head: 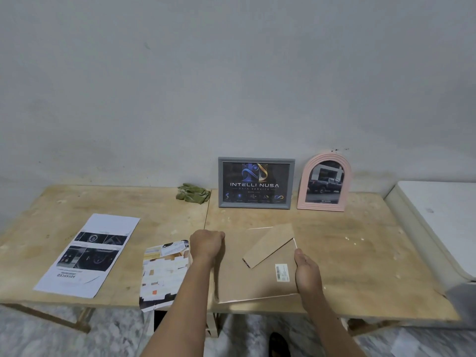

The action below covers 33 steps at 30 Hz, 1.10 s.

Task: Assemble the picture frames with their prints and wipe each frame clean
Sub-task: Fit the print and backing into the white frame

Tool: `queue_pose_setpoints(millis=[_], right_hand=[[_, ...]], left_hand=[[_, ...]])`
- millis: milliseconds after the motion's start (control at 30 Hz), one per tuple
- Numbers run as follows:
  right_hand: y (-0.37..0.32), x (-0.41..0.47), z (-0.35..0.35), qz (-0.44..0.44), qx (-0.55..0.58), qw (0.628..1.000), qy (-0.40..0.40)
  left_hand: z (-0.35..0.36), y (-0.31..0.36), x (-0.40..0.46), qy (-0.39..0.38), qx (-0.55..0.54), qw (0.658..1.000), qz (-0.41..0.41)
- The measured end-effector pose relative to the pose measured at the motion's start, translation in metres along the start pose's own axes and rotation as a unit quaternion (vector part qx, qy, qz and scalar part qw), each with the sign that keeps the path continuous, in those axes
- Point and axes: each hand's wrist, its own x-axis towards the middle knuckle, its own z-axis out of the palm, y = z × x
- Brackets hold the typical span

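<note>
A square frame [257, 269] lies face down on the wooden table [360, 253], its brown backing board upward and its near edge close to the table's front edge; a cardboard easel stand [268, 245] is folded out across the upper half of the backing, and a small white barcode sticker [282, 272] sits near the right edge. The left hand [206, 244] is at the frame's far left corner, fingers curled under into a fist-like shape, knuckles upward; the fingertips are hidden, so whether they pinch the frame's edge or merely press against it cannot be told. The right hand [306, 273] lies along the frame's right edge, thumb up on the backing near the sticker, fingers wrapped down over the outer side, apparently gripping that edge.

Just left of the frame a glossy print [164, 274] overhangs the front of the table, partly under the left forearm; farther left lies a white printed sheet [87, 253] with dark car-interior photographs. Against the wall stand a grey rectangular frame [256, 182] showing a dark logo print, and beside it, to its right, a pink arched frame [324, 182] showing a pickup truck; a crumpled green cloth [192, 193] rests just left of the grey frame. A white appliance [438, 222] abuts the table's right end.
</note>
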Motion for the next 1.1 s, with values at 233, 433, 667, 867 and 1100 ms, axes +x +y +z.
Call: queue_pose_setpoints(millis=[233, 433, 667, 867, 1100], right_hand=[[-0.005, 0.015, 0.001, 0.019, -0.007, 0.999, 0.028], [-0.008, 0.015, 0.008, 0.037, -0.059, 0.995, 0.078], [-0.022, 0.038, -0.002, -0.036, -0.189, 0.972, 0.132], [-0.016, 0.081, -0.011, -0.002, -0.21, 0.97, 0.12], [-0.009, 0.124, -0.017, 0.045, -0.184, 0.975, 0.112]], left_hand=[[0.016, -0.001, 0.013, -0.011, -0.091, 0.995, -0.03], [0.045, 0.015, 0.009, 0.06, -0.035, 0.988, 0.14], [0.078, 0.021, 0.011, 0.039, 0.282, 0.954, 0.094], [0.104, 0.033, 0.038, 0.001, 0.293, 0.956, 0.021], [0.125, 0.057, 0.061, -0.004, 0.267, 0.963, -0.042]])
